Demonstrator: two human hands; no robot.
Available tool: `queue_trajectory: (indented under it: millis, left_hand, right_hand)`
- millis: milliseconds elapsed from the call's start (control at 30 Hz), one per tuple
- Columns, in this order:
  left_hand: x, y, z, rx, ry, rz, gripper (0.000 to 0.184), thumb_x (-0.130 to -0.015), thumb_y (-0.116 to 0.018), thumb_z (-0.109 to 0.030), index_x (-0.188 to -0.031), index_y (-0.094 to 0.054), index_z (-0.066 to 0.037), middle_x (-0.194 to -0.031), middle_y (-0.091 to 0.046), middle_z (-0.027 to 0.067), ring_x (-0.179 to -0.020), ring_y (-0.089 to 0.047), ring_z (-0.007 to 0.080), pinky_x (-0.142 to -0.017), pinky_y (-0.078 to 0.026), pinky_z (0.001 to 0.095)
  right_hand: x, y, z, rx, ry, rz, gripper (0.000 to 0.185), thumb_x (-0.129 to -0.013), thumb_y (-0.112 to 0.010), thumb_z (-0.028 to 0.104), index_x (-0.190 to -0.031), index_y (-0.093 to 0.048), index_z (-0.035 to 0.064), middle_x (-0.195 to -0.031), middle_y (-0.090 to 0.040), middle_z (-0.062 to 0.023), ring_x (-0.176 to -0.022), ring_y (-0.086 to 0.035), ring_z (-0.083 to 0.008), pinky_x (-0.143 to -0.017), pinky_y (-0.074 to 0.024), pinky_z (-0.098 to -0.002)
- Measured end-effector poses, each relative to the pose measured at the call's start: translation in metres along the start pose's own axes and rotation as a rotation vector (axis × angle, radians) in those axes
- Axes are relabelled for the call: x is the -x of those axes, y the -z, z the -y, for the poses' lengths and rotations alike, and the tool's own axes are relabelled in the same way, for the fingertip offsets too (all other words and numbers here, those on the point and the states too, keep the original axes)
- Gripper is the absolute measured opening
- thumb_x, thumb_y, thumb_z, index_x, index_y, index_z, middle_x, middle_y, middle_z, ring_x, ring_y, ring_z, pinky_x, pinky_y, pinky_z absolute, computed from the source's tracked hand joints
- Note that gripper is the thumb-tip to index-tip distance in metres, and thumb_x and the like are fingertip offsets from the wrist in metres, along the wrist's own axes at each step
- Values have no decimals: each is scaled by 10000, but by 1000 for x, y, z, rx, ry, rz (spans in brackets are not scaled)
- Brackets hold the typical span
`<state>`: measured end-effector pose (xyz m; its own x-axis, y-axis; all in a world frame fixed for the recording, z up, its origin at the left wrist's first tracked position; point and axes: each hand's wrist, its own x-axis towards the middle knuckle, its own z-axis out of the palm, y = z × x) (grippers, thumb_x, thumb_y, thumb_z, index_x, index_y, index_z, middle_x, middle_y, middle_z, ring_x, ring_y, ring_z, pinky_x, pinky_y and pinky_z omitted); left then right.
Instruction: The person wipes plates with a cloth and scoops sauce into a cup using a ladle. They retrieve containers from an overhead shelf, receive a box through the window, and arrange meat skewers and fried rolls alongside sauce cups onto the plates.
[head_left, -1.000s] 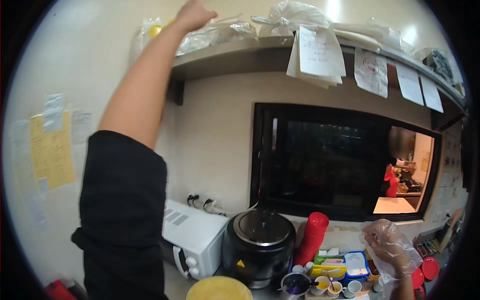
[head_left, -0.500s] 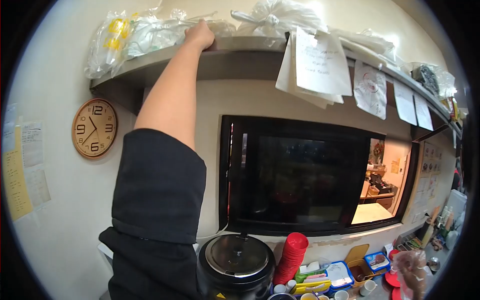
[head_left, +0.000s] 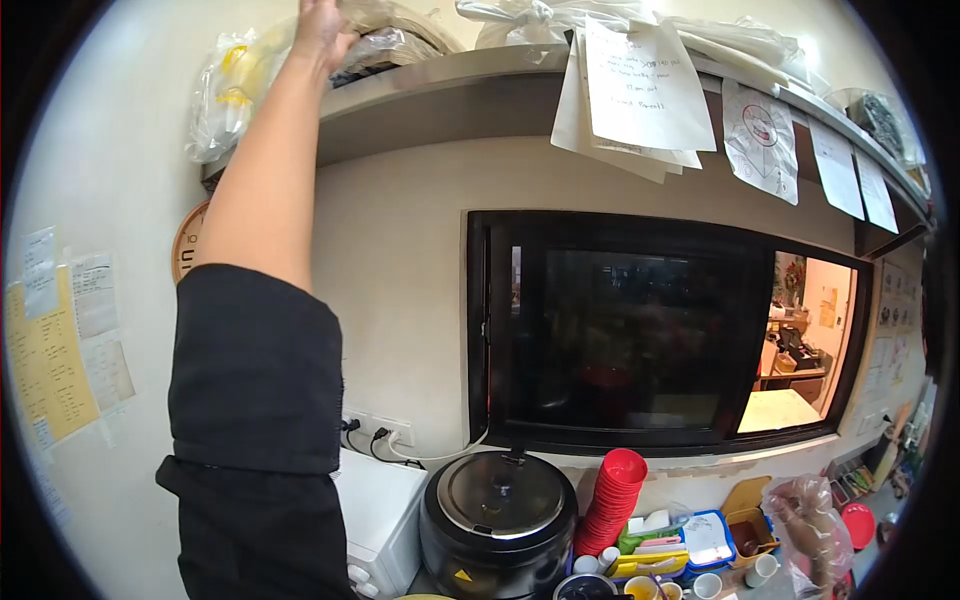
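Observation:
My left hand (head_left: 325, 35) reaches up to the high shelf (head_left: 430, 75), its fingertips cut off by the top edge of the view. Its fingers look curled on a clear plastic bag (head_left: 275, 50) that spreads to its left. Just right of the hand, a rounded beige-brown item (head_left: 410, 35) shows under clear wrapping. Low at the right, my right hand (head_left: 803, 530) is seen through another clear plastic bag (head_left: 835, 515), closed on it as far as I can see. Red plates (head_left: 858, 525) lie beside that bag.
Below the shelf stand a black lidded warmer pot (head_left: 500, 520), a white appliance (head_left: 375, 520) and stacked red cups (head_left: 615, 495). Boxes and white mugs (head_left: 762, 570) crowd the counter. Paper notes (head_left: 650, 95) hang from the shelf edge. A wall clock (head_left: 188, 245) is partly behind my arm.
My left hand has moved left and up along the shelf, with plastic shifted and the rounded beige-brown item now showing. The view has turned slightly, and my right hand's bag is more in view.

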<state>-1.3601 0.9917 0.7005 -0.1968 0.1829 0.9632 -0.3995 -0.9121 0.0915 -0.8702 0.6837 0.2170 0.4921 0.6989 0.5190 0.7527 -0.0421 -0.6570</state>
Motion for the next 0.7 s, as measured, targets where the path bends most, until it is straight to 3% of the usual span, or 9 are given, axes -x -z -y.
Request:
queue_trajectory:
  millis: [167,267,367,400,500,533,633,667,700]
  left_hand:
    - [11,15,-12,-1,-322,118,458,-969,-406,-421,-1280,-287,-107,-1288,-380,149,-1058,-514,322,-954,-419,471]
    - [17,30,-13,-453,-783,-108,709,-763,-723,-391,-1224,-416,52,-1257,-466,213,-1122,-500,328,-967,-408,397]
    - [52,30,10,-1029,-808,-427,998,-600,-821,-494,-1302,-333,21,-1326,-403,204,-1230,-404,314,-1032,-338,398]
    - [46,37,17,-1027,-654,-234,1128,-544,-843,-498,-1359,-246,4,-1377,-341,199,-1303,-311,298,-1071,-272,418]
    - [64,11,26,-1254,-622,-369,1117,-543,-842,-478,-1368,-257,-5,-1380,-353,182,-1308,-310,296,-1068,-261,447]
    - [63,9,24,-1217,-653,-372,1100,-552,-839,-452,-1388,-250,-48,-1381,-359,167,-1307,-311,301,-1073,-236,468]
    - [63,10,16,-1272,-877,-354,1022,-603,-822,-457,-1367,-271,-61,-1324,-403,140,-1223,-391,301,-1013,-336,453]
    - [71,2,16,-1158,-857,-382,672,-750,-745,-174,-1263,-324,-66,-1248,-377,167,-1175,-404,325,-991,-390,429]
    - [77,0,11,-1153,-850,-382,672,-750,-745,-174,-1263,-324,-66,-1248,-377,167,-1175,-404,325,-991,-390,429]
  right_hand:
    - [-12,2,-2,252,294,-81,183,-844,-638,128,-1006,-602,52,-936,-583,-92,-813,-581,-220,-720,-485,-303]
    - [-23,6,74,306,326,-239,258,-860,-628,207,-1071,-573,70,-909,-593,-127,-786,-591,-266,-701,-485,-342]
    - [-48,5,191,514,665,-349,436,-772,-710,212,-1154,-548,78,-1014,-588,-130,-902,-577,-266,-749,-477,-370]
    - [-56,-1,231,367,808,-365,483,-747,-732,204,-1176,-543,87,-1052,-595,-126,-918,-569,-275,-766,-478,-368]
    - [-72,-12,333,354,884,-466,469,-807,-641,320,-1204,-525,98,-1206,-529,-191,-1112,-512,-343,-908,-426,-388]
    - [-113,-14,348,378,1272,-581,498,-806,-620,356,-1209,-517,81,-1177,-534,-221,-1093,-513,-344,-925,-401,-380]
    - [-139,-30,450,-16,1226,-327,409,-812,-605,287,-1105,-553,7,-867,-596,-195,-833,-575,-291,-766,-445,-373]
    - [-144,-31,467,20,1179,-341,408,-812,-605,287,-1104,-553,6,-864,-595,-194,-829,-575,-289,-763,-445,-373]
    - [-151,-31,486,47,1154,-350,407,-813,-605,286,-1103,-553,6,-861,-595,-193,-826,-575,-288,-761,-445,-373]
